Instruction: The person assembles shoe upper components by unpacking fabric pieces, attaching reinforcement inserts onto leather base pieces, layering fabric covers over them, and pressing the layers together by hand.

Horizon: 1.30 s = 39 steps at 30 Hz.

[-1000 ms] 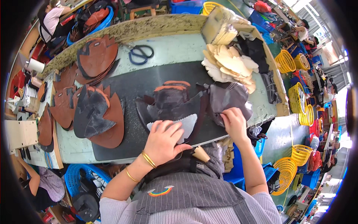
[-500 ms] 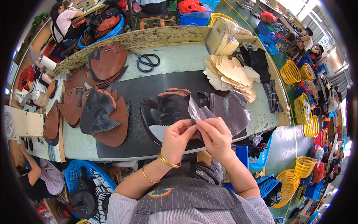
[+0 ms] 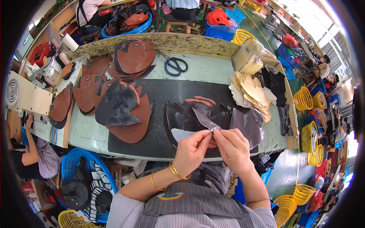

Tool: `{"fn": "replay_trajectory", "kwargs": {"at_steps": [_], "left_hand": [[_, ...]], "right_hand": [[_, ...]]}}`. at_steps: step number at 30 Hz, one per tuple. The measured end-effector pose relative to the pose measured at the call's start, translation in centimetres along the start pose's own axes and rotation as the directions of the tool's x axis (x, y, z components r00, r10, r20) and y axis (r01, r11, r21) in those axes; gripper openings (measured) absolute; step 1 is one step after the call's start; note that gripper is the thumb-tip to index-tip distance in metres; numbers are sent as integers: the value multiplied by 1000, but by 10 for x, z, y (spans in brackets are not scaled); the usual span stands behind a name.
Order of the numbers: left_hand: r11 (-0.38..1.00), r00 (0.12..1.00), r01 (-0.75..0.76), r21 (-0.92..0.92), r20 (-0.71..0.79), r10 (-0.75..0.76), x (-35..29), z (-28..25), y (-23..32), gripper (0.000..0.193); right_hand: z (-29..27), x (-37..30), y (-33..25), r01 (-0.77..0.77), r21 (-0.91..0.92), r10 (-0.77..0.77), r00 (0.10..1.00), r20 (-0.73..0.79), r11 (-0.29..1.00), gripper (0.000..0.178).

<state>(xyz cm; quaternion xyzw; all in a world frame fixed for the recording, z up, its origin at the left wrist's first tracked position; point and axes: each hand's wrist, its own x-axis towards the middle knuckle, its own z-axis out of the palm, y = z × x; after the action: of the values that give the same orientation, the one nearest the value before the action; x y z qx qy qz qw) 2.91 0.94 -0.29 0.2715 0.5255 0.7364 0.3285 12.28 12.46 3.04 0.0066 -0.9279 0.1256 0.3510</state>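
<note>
Above the table's near edge, both my hands pinch a thin, dark, shiny film-like piece (image 3: 205, 121). My left hand (image 3: 194, 150) grips its near edge between thumb and forefinger, and my right hand (image 3: 234, 148) pinches right beside it, the fingertips nearly touching. A gold bangle circles my left forearm, with another close by. Beyond the hands, dark leather pieces with orange-brown edges (image 3: 199, 102) lie on a black mat (image 3: 152, 129). A stack of grey glossy pieces (image 3: 247, 123) rests just past my right hand. A pale zigzag-edged piece (image 3: 181, 134) shows near my left hand.
Brown leather cut pieces (image 3: 133, 57) lie in stacks on the left of the table. Dark-handled scissors (image 3: 175, 67) lie at the back. Cream cut pieces (image 3: 251, 93) are piled at right, inside a raised wooden rim (image 3: 190, 41). A blue basket (image 3: 76, 161) stands below left.
My view has shifted, so the table's things sit further right. The fingertips have come closer together, and less of the shiny piece shows above them.
</note>
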Motion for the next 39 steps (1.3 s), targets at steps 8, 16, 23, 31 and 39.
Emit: {"fn": "replay_trajectory", "kwargs": {"at_steps": [8,16,23,31,39], "left_hand": [[947,978,198,-253,117,-173,7,-8,7,16],[921,954,286,-264,168,-248,9,-20,20,13],[979,995,-86,183,-33,93,2,-16,11,11],[817,894,351,-458,-96,-438,10,4,4,16],[986,962,126,-107,-229,-148,-2,0,-47,13]], "right_hand": [[-4,10,-9,-518,287,554,831,-57,806,18],[-3,10,-9,-619,757,754,595,279,208,14],[2,4,-4,-735,548,833,541,119,399,10],[37,-11,-19,-402,-43,394,910,-130,915,3],[38,-31,-35,-603,257,641,761,-99,755,4]]}}
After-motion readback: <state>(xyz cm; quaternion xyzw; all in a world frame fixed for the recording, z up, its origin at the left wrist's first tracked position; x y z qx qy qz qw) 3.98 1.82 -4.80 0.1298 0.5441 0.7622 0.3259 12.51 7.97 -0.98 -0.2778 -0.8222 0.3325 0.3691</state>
